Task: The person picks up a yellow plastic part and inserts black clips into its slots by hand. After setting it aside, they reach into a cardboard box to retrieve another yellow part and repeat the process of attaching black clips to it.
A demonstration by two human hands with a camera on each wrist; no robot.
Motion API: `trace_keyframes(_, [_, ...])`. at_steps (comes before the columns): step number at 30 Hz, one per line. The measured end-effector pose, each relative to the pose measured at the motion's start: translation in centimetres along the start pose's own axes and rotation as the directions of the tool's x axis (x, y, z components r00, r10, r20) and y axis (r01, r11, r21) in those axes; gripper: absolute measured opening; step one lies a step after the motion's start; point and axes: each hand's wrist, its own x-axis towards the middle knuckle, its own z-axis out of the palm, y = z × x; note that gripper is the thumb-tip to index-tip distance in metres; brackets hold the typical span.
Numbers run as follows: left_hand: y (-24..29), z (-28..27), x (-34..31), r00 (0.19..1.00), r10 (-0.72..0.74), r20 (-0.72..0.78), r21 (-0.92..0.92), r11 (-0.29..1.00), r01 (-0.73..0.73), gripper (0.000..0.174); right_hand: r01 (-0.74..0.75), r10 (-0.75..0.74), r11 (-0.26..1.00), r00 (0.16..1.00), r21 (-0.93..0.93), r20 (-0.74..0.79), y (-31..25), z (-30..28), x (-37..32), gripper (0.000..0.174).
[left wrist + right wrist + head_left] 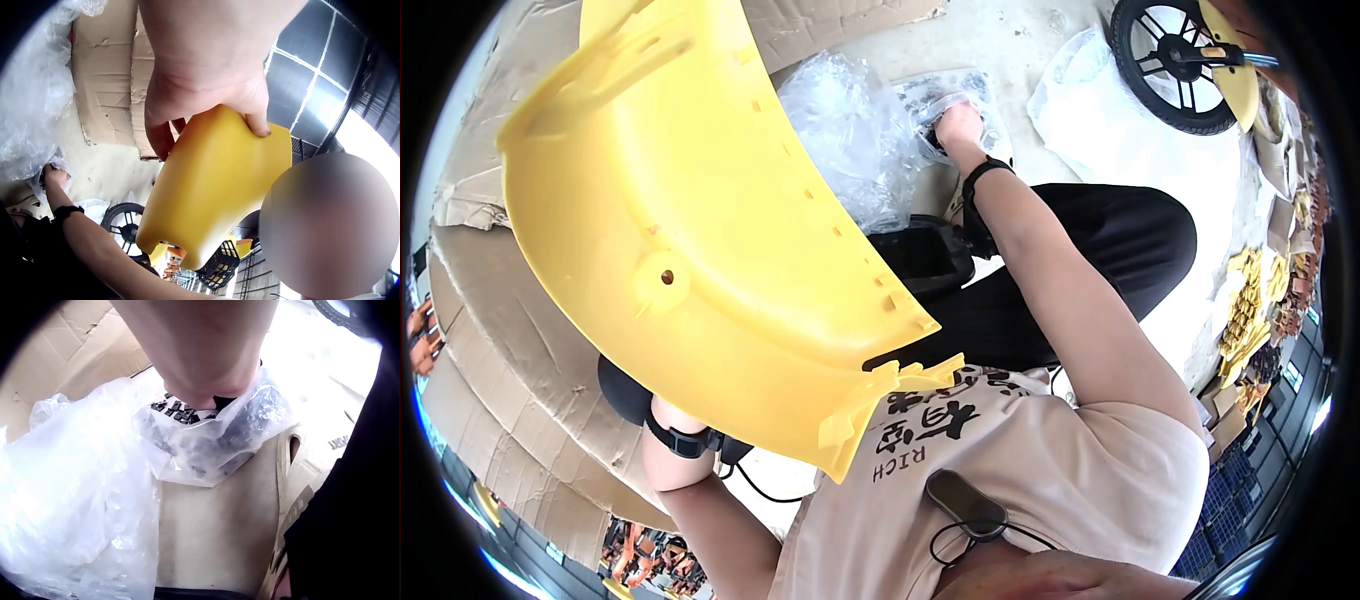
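Observation:
A large curved yellow plastic shell [700, 200], with small notches along one edge and a round hole, fills the left of the head view. My left hand [203, 84] grips its edge, thumb on one face and fingers round the other; in the head view the shell hides that hand. My right hand [960, 125] reaches down into a clear plastic bag [212, 456] on the floor. Small black plastic pieces [181, 414] lie in the bag, under the right hand. The right fingertips are hidden, and I cannot tell whether they pinch a piece.
Crumpled clear plastic [840, 130] lies beside the bag. Cardboard [510, 330] spreads along the left. A black spoked wheel [1170, 65] is at the upper right, and piled yellow parts [1245, 300] lie farther right. A beige clog [300, 481] is close to the bag.

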Motion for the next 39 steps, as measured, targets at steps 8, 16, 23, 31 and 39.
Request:
trace_keyframes(8, [0.2, 1.9, 0.5, 0.997, -0.003, 0.076, -0.055, 0.998, 0.007, 0.05, 0.116, -0.115, 0.991, 0.993, -0.064, 0.016, 0.2, -1.0, -0.1, 0.021])
trace_keyframes(16, [1.6, 2.3, 1.9, 0.997, 0.019, 0.078, -0.129, 0.992, -0.009, 0.052, 0.001, 0.033, 0.878, 0.997, 0.478, -0.063, 1.9, 2.0, 3.6, 0.019])
trace_keyframes(23, [2.2, 2.1, 1.1, 0.998, 0.041, 0.051, -0.185, 0.982, -0.031, 0.055, -0.386, 0.184, -0.453, 0.841, 0.803, 0.508, 2.6, 2.0, 3.8, 0.009])
trace_keyframes(31, [3.8, 2.1, 2.4, 0.993, 0.108, 0.038, -0.289, 0.953, -0.092, 0.057, -0.295, 0.013, -0.836, 0.833, 0.462, 0.554, 2.2, -0.4, 2.3, 0.01])
trace_keyframes(39, [6.6, 4.1, 3.8, 0.974, 0.186, 0.13, -0.512, 0.854, -0.094, 0.06, -0.463, -0.229, -0.853, 0.748, 0.241, 0.623, 2.1, -1.7, 2.0, 0.01])
